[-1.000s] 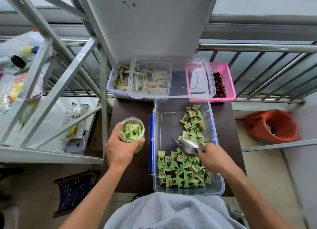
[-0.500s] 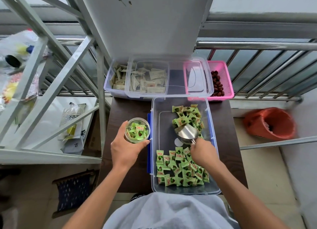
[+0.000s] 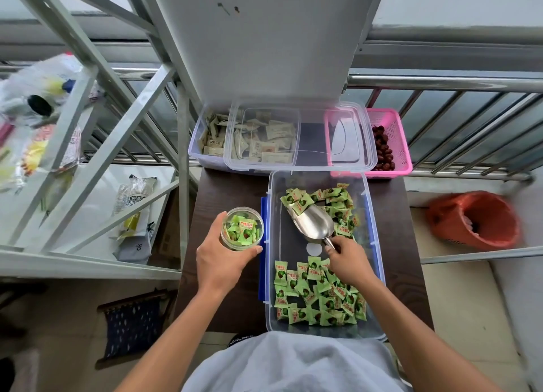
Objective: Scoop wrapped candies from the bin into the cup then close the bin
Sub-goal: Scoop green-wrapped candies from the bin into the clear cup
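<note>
A clear plastic bin (image 3: 273, 318) sits open on the dark table, with green wrapped candies (image 3: 317, 294) piled at its near end and more at its far end. My right hand (image 3: 348, 260) grips the handle of a metal scoop (image 3: 313, 224); the scoop's mouth points at the far pile, with two candies on its tip. My left hand (image 3: 220, 259) holds a small clear cup (image 3: 242, 228), partly filled with green candies, on the table just left of the bin. The bin's clear lid (image 3: 299, 137) lies across the containers behind it.
Behind the bin stand a clear box of beige packets (image 3: 210, 133) and a pink basket of dark red fruit (image 3: 388, 144). A white post (image 3: 258, 38) rises behind them. Grey metal shelving (image 3: 88, 144) is on the left, a railing behind, an orange bucket (image 3: 476, 218) on the right.
My right hand moved the scoop from the near candy pile across the bin to the far pile. My left hand brought the cup closer to the bin's left edge.
</note>
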Available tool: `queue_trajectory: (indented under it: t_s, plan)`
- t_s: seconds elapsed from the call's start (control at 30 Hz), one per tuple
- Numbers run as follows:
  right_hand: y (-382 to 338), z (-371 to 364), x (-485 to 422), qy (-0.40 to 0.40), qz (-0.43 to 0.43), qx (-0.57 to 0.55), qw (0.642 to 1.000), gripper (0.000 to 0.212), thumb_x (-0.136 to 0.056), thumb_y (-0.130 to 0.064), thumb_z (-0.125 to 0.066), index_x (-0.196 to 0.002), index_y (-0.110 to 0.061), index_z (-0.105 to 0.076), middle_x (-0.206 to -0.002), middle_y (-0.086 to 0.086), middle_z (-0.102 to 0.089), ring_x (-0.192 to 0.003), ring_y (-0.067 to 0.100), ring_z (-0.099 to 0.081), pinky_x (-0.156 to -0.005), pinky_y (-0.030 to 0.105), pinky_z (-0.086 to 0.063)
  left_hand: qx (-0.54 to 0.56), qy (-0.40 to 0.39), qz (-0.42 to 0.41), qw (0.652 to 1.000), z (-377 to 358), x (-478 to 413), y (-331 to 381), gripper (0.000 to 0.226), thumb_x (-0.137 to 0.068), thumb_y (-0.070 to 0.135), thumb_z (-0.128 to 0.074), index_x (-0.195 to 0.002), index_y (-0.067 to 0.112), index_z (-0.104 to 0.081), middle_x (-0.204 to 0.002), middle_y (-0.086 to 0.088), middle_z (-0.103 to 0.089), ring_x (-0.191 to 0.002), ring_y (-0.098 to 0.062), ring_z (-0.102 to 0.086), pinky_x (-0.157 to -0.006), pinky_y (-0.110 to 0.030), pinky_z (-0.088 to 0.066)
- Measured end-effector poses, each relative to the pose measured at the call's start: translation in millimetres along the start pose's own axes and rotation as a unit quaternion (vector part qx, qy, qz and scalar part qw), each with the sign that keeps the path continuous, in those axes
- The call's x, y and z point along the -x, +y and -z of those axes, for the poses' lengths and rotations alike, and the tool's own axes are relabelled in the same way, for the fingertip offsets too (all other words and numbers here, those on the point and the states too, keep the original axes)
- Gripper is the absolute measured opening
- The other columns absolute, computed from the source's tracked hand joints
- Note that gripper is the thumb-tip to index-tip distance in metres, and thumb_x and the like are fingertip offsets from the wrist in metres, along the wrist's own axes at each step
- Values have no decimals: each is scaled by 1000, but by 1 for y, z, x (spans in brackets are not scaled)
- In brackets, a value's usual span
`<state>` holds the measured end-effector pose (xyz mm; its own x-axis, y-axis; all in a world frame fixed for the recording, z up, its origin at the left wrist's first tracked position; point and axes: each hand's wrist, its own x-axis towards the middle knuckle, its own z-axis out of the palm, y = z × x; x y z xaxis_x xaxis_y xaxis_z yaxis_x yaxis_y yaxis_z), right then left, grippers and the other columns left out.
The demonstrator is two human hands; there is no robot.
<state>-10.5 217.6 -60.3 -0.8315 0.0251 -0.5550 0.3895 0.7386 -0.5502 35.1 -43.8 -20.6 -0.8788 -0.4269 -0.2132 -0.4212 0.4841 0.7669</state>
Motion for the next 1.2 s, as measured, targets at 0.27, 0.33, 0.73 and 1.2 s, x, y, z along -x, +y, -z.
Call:
queue_trajectory:
  t_s: [0.27,0.33,0.73,1.2]
  plan:
    - [-2,19,20,7,47,-32,998,12,-99,-18,-57,-97,-19,-69,-75,3,-67,-68,24,-66,-61,40,-53,-7,-14,-20,1000,-5,-1,1,102,-57,37,-98,-146,29,-50,-114,15,-65,-110,-6,-60,-96,-20,-44]
    - [-8,32,29,16,87,-27,996,12,-99,-16,-58,-97,-19,-70,-72,1,-66,-60,17,-57,-55,36,-47,-9,-13,-27,1000,-4,-2,2,101,-57,37,-98,-145,29,-50,-111,17,-64,-109,-5,-60,-95,-19,-44]
    - [-59,46,62,205,317,112,919,36,-82,-10,-78,-116,-22,-76,-95,-9,-69,-72,19,-64,-55,30,-48,25,-18,-43,999,-3,-1,9,85,-57,33,-99,-126,52,-53,-94,38,-59,-94,15,-59,-82,2,-36]
    - [-31,40,46,245,192,6,950,26,-85,-14,-75,-111,-18,-74,-94,-1,-69,-81,25,-66,-71,41,-55,-1,7,-31,1000,-1,-1,7,99,-59,37,-98,-146,27,-51,-108,23,-58,-108,-3,-57,-95,-19,-41]
